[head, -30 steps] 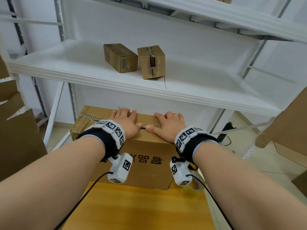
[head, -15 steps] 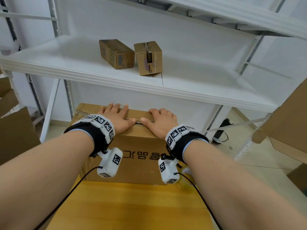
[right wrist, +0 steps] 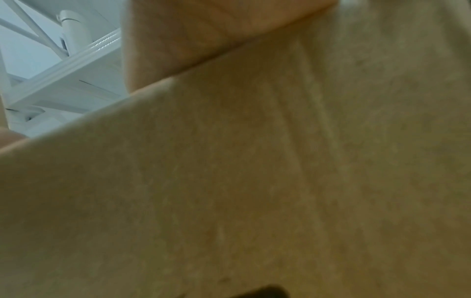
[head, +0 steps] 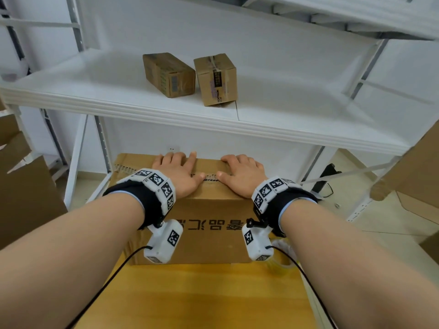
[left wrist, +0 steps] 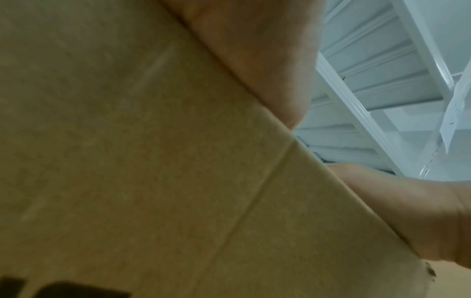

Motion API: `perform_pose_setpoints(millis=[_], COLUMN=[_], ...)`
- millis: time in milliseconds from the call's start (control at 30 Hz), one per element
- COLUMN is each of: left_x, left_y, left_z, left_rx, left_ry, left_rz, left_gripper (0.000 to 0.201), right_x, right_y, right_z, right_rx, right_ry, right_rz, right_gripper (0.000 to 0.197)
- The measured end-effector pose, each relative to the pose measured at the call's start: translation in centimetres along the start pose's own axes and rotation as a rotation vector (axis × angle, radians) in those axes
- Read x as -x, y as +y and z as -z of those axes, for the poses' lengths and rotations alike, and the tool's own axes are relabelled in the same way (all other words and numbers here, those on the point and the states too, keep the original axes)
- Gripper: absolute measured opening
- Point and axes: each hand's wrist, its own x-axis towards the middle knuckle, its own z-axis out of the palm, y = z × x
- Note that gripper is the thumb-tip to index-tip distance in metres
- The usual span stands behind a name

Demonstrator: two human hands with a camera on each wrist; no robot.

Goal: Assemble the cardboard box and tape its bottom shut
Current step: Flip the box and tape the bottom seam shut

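A brown cardboard box (head: pixel 209 241) with black printed characters stands on the far end of a yellow wooden table (head: pixel 202 298). Its top flaps are folded down and meet at a seam running left to right. My left hand (head: pixel 178 172) lies flat on the flaps left of centre, fingers straight. My right hand (head: pixel 240 173) lies flat to its right, thumbs nearly meeting at the seam. A roll of clear tape (head: pixel 282 257) sits by the box's right bottom corner, partly hidden by my right wrist. Both wrist views are filled by the blurred box wall (left wrist: pixel 153 161) (right wrist: pixel 254 181).
A white shelf (head: pixel 261 129) hangs above and behind the box, carrying two small cardboard boxes (head: pixel 168 74) (head: pixel 216 79). Flat cardboard sheets lean at the left (head: pixel 26 193) and at the right (head: pixel 413 176). A black cable (head: pixel 327 186) lies on the floor right.
Both hands stay flat on the box's top flaps. The head view has shifted slightly, and the hands sit a little further apart than a second ago.
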Motion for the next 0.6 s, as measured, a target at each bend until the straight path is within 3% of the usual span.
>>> perform_pose_setpoints(millis=[200, 467, 600], left_x=[0.7, 0.9, 1.3], left_y=[-0.1, -0.4, -0.2], left_z=[-0.2, -0.1, 0.0], left_rx=[0.009, 0.048, 0.057], left_ry=[0.022, 0.043, 0.048], left_rz=[-0.080, -0.105, -0.096], left_gripper=[0.065, 0.058, 0.070], right_x=[-0.2, 0.6, 0.5], right_y=[0.8, 1.0, 0.9], right_z=[0.8, 0.2, -0.1], right_rx=[0.031, 0.046, 0.028], right_ry=[-0.064, 0.032, 0.070], right_rz=[0.006, 0.081, 0.121], right_gripper=[0.054, 0.055, 0.059])
